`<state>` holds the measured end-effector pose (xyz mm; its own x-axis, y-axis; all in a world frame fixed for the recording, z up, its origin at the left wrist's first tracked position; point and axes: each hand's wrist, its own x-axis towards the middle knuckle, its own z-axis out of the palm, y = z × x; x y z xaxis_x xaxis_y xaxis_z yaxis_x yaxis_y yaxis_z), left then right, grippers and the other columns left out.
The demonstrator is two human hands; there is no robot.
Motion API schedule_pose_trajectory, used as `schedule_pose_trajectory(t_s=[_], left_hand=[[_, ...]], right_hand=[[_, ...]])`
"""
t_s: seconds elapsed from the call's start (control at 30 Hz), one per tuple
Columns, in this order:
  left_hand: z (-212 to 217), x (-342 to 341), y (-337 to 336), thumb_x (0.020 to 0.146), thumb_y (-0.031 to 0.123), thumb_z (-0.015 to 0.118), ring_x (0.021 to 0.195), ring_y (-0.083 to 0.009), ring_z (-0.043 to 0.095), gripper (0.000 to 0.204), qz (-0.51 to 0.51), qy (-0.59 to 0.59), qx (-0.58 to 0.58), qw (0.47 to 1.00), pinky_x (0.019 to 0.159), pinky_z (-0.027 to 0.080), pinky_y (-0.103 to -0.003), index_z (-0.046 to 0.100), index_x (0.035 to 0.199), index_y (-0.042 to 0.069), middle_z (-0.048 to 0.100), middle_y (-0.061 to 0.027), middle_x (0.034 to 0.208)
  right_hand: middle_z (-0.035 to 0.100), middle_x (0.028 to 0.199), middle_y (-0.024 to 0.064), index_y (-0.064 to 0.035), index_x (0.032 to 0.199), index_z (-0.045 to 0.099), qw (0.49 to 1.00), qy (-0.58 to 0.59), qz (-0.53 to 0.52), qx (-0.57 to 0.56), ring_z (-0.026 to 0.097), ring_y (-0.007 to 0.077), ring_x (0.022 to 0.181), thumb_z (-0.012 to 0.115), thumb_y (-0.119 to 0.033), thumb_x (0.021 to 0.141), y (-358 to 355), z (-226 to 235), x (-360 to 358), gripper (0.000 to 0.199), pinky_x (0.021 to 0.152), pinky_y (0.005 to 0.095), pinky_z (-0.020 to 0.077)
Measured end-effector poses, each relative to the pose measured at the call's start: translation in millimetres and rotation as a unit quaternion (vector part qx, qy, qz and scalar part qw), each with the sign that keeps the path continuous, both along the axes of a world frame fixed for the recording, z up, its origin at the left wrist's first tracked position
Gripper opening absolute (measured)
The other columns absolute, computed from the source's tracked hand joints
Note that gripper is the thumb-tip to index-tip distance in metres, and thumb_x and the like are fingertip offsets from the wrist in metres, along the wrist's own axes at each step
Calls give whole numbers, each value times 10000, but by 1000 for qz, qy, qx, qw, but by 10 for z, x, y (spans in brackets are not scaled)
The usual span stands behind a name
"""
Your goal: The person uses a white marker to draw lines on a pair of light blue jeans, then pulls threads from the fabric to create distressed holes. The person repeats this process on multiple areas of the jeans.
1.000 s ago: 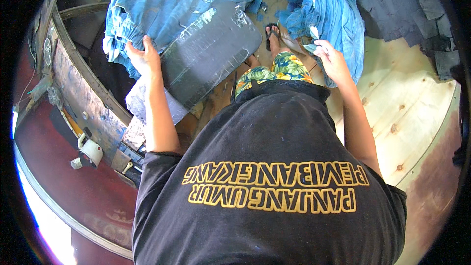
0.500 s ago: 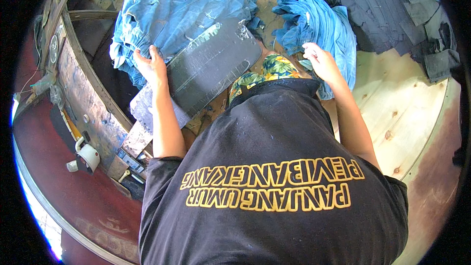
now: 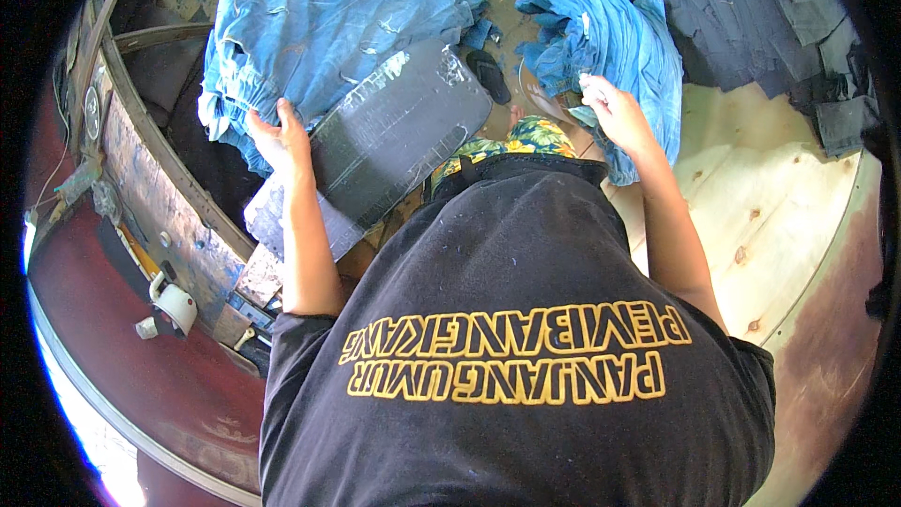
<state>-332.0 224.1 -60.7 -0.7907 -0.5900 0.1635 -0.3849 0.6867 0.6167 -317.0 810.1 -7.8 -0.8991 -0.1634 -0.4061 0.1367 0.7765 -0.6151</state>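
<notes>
Scarcely anything has been shifted in the head view, but a dark sandal (image 3: 490, 80) has now been brought into sight beside the black board (image 3: 399, 127). Should the loose folds of the blue cloth pile (image 3: 338, 28) be dragged, they could be snagged on the board's scuffed edge. That pile is met by the left hand (image 3: 283, 143), thumb and finger spread, any pinch untellable; by the second blue bundle (image 3: 648, 47), the right hand's (image 3: 615, 113) fingers are curled together.

Left fingers (image 3: 285, 113) touch a blue cloth heap (image 3: 347, 14); right fingers (image 3: 601, 92) curl near a smaller bundle (image 3: 648, 47).
</notes>
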Motion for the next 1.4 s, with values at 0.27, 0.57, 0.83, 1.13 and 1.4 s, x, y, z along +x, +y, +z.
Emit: schedule_pose_trajectory(t_s=[0.27, 0.57, 0.83, 1.13, 1.4], left_hand=[[-61, -19, -48, 997, 270, 779, 1289, -423, 621, 660, -17, 6, 69, 997, 1153, 445, -454, 516, 1446, -136, 641, -326, 1379], [58, -31, 26, 1014, 260, 800, 1121, -342, 667, 572, -49, 17, 34, 998, 1058, 493, -425, 574, 1357, -139, 705, -275, 1262], [-19, -26, -8, 997, 302, 806, 1208, -416, 654, 624, -9, -5, 15, 1000, 1089, 483, -471, 568, 1370, -138, 671, -318, 1308], [-6, -24, -19, 994, 283, 792, 1179, -421, 657, 589, -19, 6, 13, 1000, 1091, 478, -482, 570, 1366, -117, 674, -310, 1271], [-82, -110, -122, 1037, 248, 749, 1095, -309, 666, 499, -30, 38, 82, 995, 1016, 495, -414, 618, 1362, -107, 719, -224, 1246]], right_hand=[[804, 1059, 180, -64, 1361, 645, 999, -13, -40, 0, 791, 299, 1004, 622, -81, 1082, 216, -63, 232, 280, 888, 388, 598], [796, 1061, 197, -59, 1339, 665, 991, -44, -126, -3, 805, 299, 1006, 632, -160, 1107, 562, 138, 553, 255, 853, 382, 597], [770, 1137, 129, -40, 1381, 658, 985, -84, -148, 30, 782, 219, 1088, 572, -223, 1161, 750, 362, 634, 299, 937, 345, 580], [771, 1070, 208, -39, 1283, 702, 991, 9, -118, 60, 783, 297, 992, 607, -200, 1130, 806, 493, 638, 242, 871, 408, 588], [687, 920, 235, 33, 1065, 690, 965, 206, -104, 123, 677, 460, 906, 608, -297, 1125, 1088, 125, 765, 345, 851, 502, 530]])
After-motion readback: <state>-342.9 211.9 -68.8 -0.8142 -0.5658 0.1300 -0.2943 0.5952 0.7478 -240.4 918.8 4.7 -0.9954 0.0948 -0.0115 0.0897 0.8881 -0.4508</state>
